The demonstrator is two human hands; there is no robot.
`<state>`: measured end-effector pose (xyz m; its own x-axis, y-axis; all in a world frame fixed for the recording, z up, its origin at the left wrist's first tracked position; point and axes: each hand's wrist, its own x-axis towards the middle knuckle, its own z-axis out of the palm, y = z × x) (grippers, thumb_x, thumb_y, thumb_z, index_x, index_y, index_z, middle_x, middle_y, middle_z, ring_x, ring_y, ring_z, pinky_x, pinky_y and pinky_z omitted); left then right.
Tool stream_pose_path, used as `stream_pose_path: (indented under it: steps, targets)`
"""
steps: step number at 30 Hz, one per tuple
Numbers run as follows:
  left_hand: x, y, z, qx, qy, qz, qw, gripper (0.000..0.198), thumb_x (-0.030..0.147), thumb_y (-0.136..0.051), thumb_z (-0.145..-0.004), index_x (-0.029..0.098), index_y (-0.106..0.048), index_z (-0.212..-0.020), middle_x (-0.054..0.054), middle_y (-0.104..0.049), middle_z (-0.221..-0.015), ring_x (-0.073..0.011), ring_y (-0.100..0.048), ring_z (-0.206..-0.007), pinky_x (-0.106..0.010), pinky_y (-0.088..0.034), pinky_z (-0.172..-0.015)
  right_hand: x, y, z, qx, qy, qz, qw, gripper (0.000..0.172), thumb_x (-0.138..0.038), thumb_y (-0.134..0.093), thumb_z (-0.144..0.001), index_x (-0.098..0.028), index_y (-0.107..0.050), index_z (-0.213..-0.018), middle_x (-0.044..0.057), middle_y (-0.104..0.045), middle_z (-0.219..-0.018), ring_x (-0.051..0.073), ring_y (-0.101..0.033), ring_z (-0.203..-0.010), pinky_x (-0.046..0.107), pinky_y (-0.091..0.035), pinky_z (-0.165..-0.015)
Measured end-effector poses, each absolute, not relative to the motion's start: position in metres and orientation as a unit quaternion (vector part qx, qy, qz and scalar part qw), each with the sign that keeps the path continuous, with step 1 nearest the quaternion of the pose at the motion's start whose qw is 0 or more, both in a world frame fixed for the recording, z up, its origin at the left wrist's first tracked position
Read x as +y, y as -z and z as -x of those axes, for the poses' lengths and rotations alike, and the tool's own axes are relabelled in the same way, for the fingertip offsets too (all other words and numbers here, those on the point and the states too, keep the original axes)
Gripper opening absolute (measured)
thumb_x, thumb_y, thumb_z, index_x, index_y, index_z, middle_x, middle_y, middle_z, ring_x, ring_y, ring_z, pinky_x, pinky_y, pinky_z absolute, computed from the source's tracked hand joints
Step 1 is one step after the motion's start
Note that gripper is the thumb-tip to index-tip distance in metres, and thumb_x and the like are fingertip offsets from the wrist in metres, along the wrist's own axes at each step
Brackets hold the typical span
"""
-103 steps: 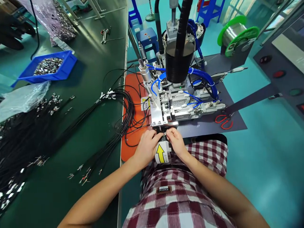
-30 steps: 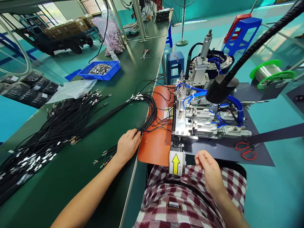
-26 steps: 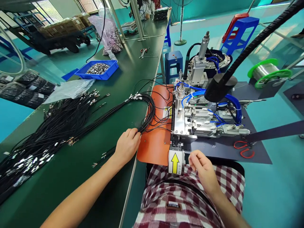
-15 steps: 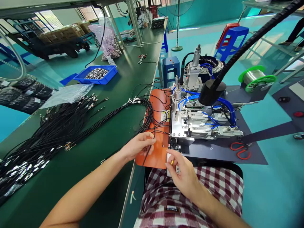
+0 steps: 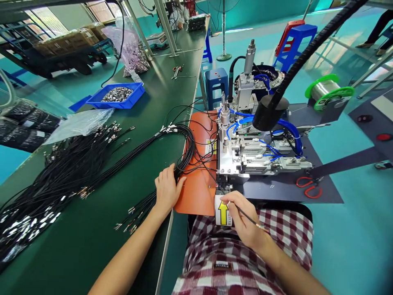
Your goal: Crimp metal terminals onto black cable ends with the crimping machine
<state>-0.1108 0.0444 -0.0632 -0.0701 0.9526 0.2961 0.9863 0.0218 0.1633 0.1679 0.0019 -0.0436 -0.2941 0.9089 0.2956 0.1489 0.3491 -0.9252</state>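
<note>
My right hand [image 5: 244, 219] is pinched shut on one thin black cable [image 5: 245, 215], held just below the front of the metal machine [image 5: 242, 153] and beside the white label with a yellow arrow [image 5: 223, 210]. The cable's free end runs back to the right over my hand. My left hand [image 5: 167, 188] rests with fingers closed on a bundle of black cables [image 5: 184, 153] at the edge of the orange mat [image 5: 198, 188]. The bundle loops over the mat and back across the green bench [image 5: 92, 229].
A big heap of black cables with metal ends [image 5: 52, 180] covers the bench's left side. Behind it lie a clear plastic bag [image 5: 81, 121] and a blue tray of small metal parts [image 5: 118, 95]. Red scissors [image 5: 307, 187] lie right of the machine; a green wire spool [image 5: 328, 91] stands farther back.
Half a second ago both hands met over the mat with one cable. Now my right hand has it at the machine's front, and my left hand has gone back to the bundle.
</note>
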Motion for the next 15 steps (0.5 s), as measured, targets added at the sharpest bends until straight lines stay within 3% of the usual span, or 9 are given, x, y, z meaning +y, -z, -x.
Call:
stream_pose_path:
  steps: [4, 8, 12, 15]
  targets:
    - [0.061, 0.071, 0.135, -0.663, 0.162, 0.730, 0.032, 0.035, 0.025, -0.038, -0.095, 0.017, -0.057, -0.123, -0.013, -0.058, -0.104, -0.0247, -0.053, -0.095, -0.041, -0.045, -0.080, -0.007, 0.054, -0.184, -0.633, -0.425, 0.438, 0.476, 0.025, -0.023, -0.036, -0.099, -0.024, -0.061, -0.098, 0.004, -0.057, -0.078, 0.018, -0.054, -0.067, 0.035, -0.043, -0.065]
    - [0.076, 0.069, 0.156, -0.612, 0.159, 0.775, 0.000, 0.035, 0.021, -0.035, -0.095, 0.021, -0.063, -0.117, -0.009, -0.060, -0.101, -0.0195, -0.056, -0.091, -0.034, -0.046, -0.078, -0.020, 0.055, -0.201, -0.665, -0.417, 0.406, 0.467, 0.029, -0.029, -0.034, -0.099, -0.025, -0.062, -0.091, 0.004, -0.056, -0.071, 0.022, -0.055, -0.068, 0.038, -0.043, -0.065]
    - [0.079, 0.058, 0.164, -0.583, 0.153, 0.798, -0.024, 0.033, 0.022, -0.040, -0.091, 0.022, -0.064, -0.114, -0.009, -0.063, -0.100, -0.0211, -0.057, -0.092, -0.036, -0.046, -0.080, -0.026, 0.051, -0.205, -0.678, -0.476, 0.362, 0.428, 0.033, -0.032, -0.033, -0.099, -0.025, -0.064, -0.089, 0.003, -0.056, -0.067, 0.021, -0.056, -0.067, 0.037, -0.043, -0.065]
    - [0.061, 0.039, 0.144, -0.595, 0.267, 0.758, -0.012, 0.034, 0.020, -0.045, -0.085, 0.020, -0.061, -0.115, -0.008, -0.061, -0.102, -0.0231, -0.057, -0.098, -0.038, -0.047, -0.085, -0.024, 0.045, -0.197, -0.628, -0.562, 0.376, 0.386, 0.032, -0.030, -0.036, -0.100, -0.023, -0.065, -0.088, 0.004, -0.059, -0.076, 0.016, -0.053, -0.064, 0.032, -0.043, -0.062]
